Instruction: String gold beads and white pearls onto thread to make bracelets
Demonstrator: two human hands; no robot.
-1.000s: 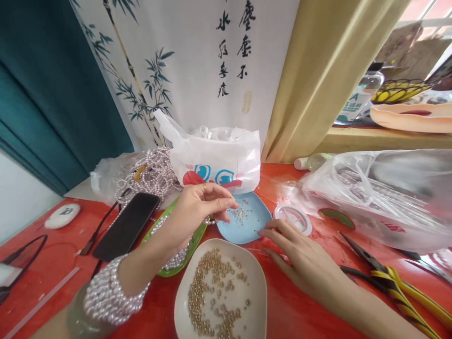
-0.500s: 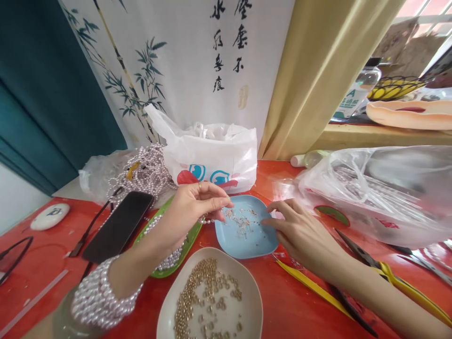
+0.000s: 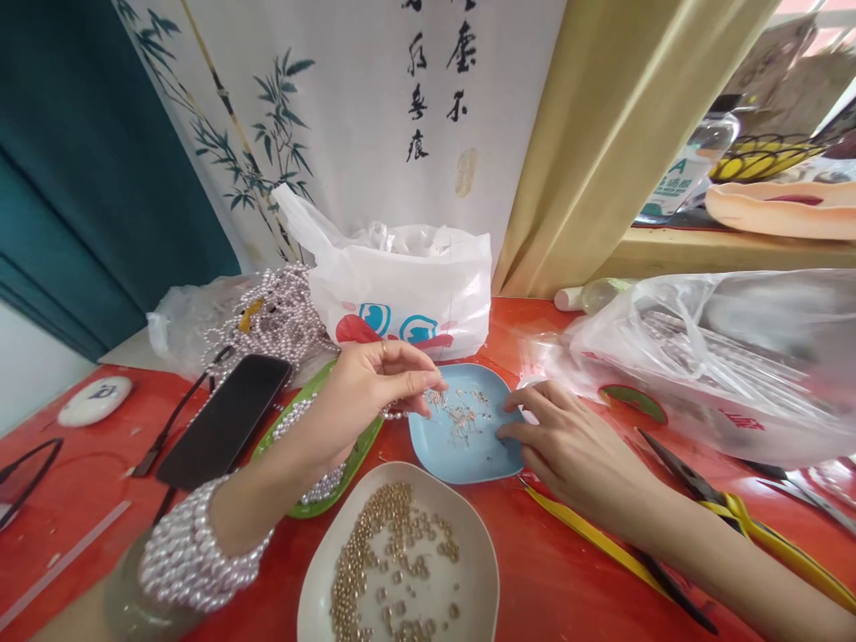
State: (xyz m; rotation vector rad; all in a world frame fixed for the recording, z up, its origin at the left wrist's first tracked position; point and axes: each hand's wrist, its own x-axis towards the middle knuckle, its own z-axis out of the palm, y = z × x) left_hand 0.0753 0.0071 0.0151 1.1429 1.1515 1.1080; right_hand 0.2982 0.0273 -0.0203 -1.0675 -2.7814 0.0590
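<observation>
My left hand [image 3: 374,383] is closed in a pinch above the left side of a blue plate [image 3: 428,459]. A short string of pearl beads [image 3: 394,413] shows below its fingers; what the fingertips themselves pinch is too small to make out. My right hand [image 3: 558,437] is at the plate's right rim, fingers bent and apart, tips over the plate. Small metal pins [image 3: 463,421] lie scattered on the plate. Many wound rows of pearl beads [image 3: 201,553] circle my left wrist.
Nearer stands a cream plate [image 3: 485,571] of gold beads. Behind my left forearm is a green tray [image 3: 365,450] with pearl beads. A phone [image 3: 224,423] lies left; yellow-handled pliers [image 3: 736,513] and yellow tweezers [image 3: 588,535] lie right. Plastic bags [image 3: 461,285] stand behind.
The view has shifted slightly. My right thumb and index finger are a little further apart over the plate's edge. My left hand keeps its pinch in nearly the same place.
</observation>
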